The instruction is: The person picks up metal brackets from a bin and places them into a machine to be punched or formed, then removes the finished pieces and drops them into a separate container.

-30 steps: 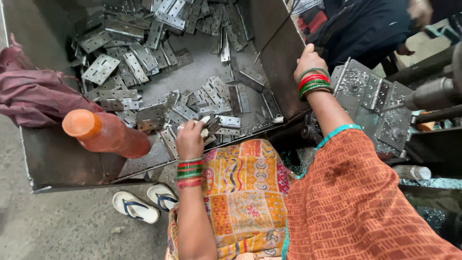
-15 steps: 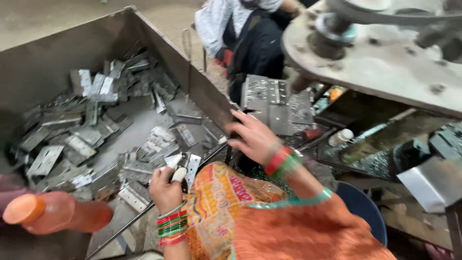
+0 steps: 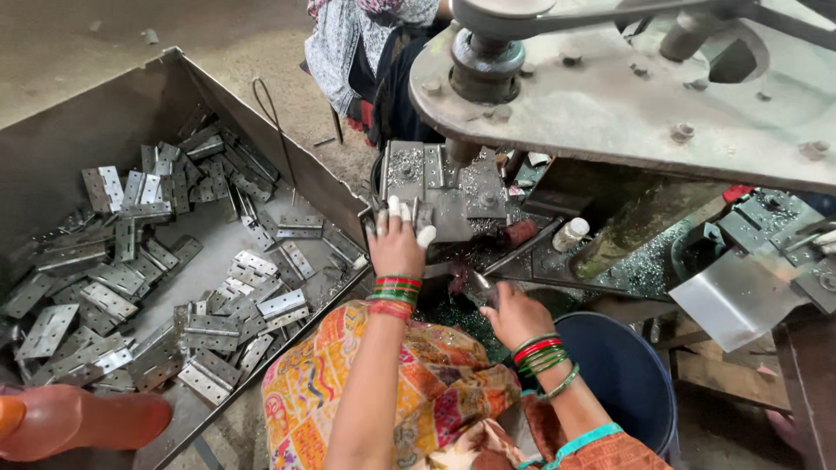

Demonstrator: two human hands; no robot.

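Left hand (image 3: pixel 397 246) now at press block (image 3: pixel 440 187).

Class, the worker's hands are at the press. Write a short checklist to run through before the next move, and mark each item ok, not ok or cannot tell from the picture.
1. Left hand reaches the metal block under the press: ok.
2. Left fingers covered with white tips: ok.
3. Left fingers clear of the press ram: not ok, they are close beside it.
4. Right hand holds a small metal piece: ok.
5. Piece seated squarely on the block: cannot tell.
6. Hinges in the steel bin within the left hand's reach: ok.
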